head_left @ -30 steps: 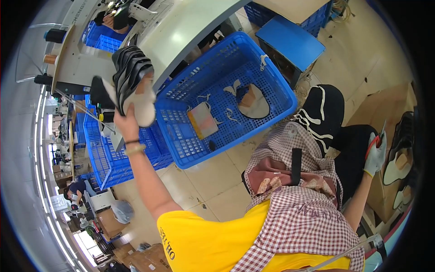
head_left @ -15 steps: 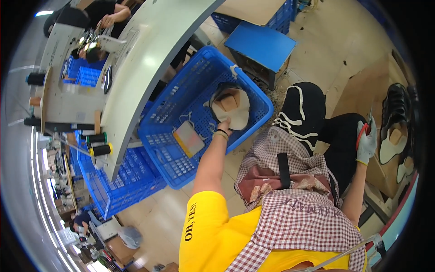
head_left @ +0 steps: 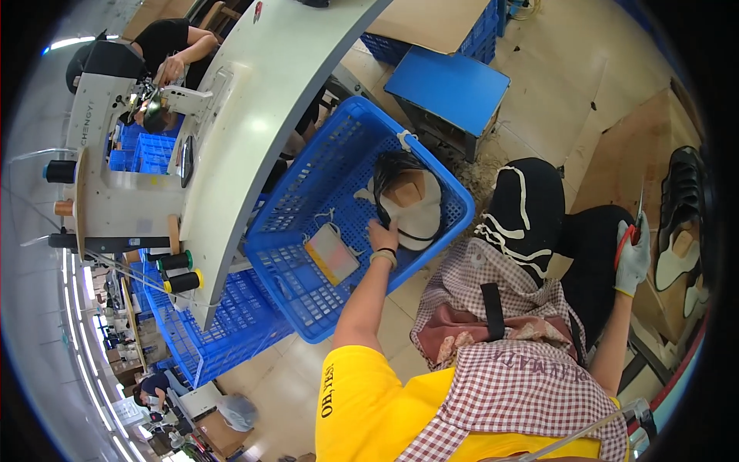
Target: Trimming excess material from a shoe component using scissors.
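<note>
Shoe upper (head_left: 422, 219) in blue basket (head_left: 461, 208); left hand (head_left: 381, 237) at edge, grip unclear; right hand (head_left: 633, 263) clamped on scissors (head_left: 626, 237); possible creasing from pressure

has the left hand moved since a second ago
Yes. Against the white table, the left hand has moved right, from its near end into the blue basket.

Blue basket (head_left: 323, 150) open from above; left hand (head_left: 382, 237) inside, forearm across near rim; stacked shoe pieces (head_left: 423, 214) crowd right end; white-and-yellow piece (head_left: 332, 254) lies left, gap between; pale tabletop (head_left: 269, 96) bars far-left side; blue stool (head_left: 454, 85) stands beyond right end; black-clad knee (head_left: 543, 192) leaves narrow passage; red-handled tool (head_left: 625, 245) points blade upward, right.
</note>
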Available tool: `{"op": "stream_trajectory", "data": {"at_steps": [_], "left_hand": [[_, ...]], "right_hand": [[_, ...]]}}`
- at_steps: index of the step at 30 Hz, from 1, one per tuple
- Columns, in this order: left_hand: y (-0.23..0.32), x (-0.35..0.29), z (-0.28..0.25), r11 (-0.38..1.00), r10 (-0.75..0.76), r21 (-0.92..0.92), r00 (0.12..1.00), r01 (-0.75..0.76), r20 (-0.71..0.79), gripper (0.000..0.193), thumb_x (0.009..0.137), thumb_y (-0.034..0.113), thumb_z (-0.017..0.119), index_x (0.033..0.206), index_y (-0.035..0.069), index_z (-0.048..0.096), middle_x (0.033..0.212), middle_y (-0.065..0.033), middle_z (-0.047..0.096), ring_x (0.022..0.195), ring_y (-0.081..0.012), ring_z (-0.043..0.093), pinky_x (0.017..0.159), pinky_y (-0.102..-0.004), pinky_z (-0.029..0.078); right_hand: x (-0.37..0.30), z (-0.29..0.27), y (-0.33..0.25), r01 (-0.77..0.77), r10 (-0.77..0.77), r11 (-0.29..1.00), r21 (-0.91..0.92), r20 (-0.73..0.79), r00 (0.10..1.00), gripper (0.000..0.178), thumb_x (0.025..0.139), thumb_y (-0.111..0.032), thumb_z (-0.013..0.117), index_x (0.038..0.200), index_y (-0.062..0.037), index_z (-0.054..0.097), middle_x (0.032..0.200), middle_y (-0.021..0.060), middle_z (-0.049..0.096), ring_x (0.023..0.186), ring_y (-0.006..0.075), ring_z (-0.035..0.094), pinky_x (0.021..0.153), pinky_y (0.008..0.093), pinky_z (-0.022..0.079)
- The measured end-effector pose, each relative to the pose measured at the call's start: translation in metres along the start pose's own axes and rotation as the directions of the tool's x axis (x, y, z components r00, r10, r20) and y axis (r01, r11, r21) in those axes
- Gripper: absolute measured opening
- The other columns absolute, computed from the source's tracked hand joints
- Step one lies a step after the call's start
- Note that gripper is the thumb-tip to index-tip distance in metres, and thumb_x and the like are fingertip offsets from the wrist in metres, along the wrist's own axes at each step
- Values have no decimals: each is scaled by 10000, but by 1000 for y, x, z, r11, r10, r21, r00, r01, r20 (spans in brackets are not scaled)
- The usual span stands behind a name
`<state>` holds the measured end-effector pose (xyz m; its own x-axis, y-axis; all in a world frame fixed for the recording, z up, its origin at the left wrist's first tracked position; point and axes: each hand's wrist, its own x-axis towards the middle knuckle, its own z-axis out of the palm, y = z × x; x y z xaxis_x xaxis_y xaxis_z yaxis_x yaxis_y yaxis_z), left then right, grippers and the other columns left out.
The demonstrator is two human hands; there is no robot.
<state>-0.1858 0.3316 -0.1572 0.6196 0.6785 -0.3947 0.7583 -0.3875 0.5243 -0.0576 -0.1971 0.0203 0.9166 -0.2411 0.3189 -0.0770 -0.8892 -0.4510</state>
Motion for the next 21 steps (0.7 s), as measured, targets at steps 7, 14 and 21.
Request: {"op": "stream_trajectory", "data": {"at_steps": [7,14,21], "left_hand": [[81,56,-4,579,747,498,665,-646,-7,367,789,86,599,1153,72,558,1047,-152,577,1053,-322,522,853,-424,459],[84,74,21,549,646,611,753,-570,123,282,759,113,599,1035,59,583,1054,-132,573,1006,-317,544,770,-427,496],[106,16,-106,549,836,328,509,-769,-205,47,800,64,556,831,34,537,804,-195,584,802,-388,564,702,-485,462]], "right_hand": [[-4,1,1,40,-39,999,27,-49,998,526,845,-278,702,1290,-60,525,1097,149,652,957,210,651,838,292,482],[-4,0,-2,46,-42,994,96,-42,998,528,837,-215,711,1292,-32,517,1143,146,634,1005,198,628,865,287,472],[-8,-13,0,-197,101,845,497,214,972,502,851,-57,622,1333,-20,484,993,25,600,842,61,536,770,188,438]]}}
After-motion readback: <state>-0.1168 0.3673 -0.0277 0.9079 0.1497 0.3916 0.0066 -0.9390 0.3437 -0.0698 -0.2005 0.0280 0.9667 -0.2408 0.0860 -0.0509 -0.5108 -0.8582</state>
